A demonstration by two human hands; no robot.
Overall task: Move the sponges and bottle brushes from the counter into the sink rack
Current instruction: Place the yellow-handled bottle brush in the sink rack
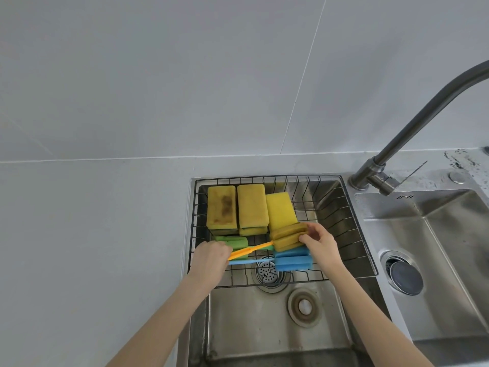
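Both bare forearms reach up over the stainless steel sink basin into the black wire sink rack spanning its far half. Left hand, fingers curled round the handle of the orange plastic bottle brush near the rack's front left; right hand pinches that brush's mustard sponge head. Blue bottle brush lies just in front, green brush head behind the left hand. Three yellow rectangular sponges sit along the rack's back left. Counter looks bare, so likely the last placement; next: lower the orange brush flat, release both hands.
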